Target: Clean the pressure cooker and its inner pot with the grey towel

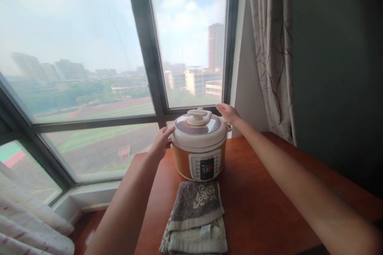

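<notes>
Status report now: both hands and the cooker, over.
Left hand open on cooker side. Right hand open at rear rim. Folded towel lies in front.

My orange-and-cream electric pressure cooker stands upright at frame centre, lid closed, control panel facing me, near the table's far edge.

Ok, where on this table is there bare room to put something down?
Bare wood lies right of the electric pressure cooker and folded towel, out toward the curtain, though the right forearm crosses above it. A narrower strip lies left of the towel. The middle is crowded; both hands flank the cooker.
</notes>
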`<act>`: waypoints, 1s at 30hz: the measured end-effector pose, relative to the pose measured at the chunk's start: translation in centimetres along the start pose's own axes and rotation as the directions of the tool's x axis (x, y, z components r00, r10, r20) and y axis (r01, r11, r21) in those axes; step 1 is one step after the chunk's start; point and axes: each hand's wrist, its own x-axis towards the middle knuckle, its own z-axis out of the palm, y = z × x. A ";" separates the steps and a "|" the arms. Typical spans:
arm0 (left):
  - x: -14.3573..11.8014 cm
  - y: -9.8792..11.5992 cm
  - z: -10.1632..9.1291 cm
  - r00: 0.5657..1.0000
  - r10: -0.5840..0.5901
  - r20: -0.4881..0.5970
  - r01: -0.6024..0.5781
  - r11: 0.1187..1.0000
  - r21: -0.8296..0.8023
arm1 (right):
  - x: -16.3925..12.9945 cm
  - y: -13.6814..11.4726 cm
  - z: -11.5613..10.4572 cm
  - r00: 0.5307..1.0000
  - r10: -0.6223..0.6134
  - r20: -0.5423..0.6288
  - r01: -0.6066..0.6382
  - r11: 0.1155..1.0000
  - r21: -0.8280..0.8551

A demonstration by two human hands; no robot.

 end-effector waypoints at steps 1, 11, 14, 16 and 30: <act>0.0 0.0 0.0 1.000 -0.005 -0.005 0.005 1.000 0.007 | 0.1 1.2 -0.9 0.999 0.037 -0.032 -0.036 0.999 0.026; -0.3 0.2 0.3 0.999 -0.035 -0.019 0.036 0.998 0.055 | -0.8 10.0 -5.0 0.911 0.343 -0.230 -0.292 0.929 0.229; -0.3 0.3 0.4 0.999 -0.032 -0.018 0.033 0.998 0.058 | -1.3 10.6 -4.4 0.894 0.386 -0.226 -0.328 0.909 0.256; -0.3 0.2 0.4 0.999 -0.030 -0.017 0.031 0.998 0.060 | -1.7 10.7 -3.9 0.890 0.407 -0.204 -0.350 0.899 0.264; -0.8 0.4 0.1 1.000 -0.008 0.029 0.007 1.000 0.024 | -4.5 6.0 1.9 0.840 0.511 0.183 -0.543 0.785 0.298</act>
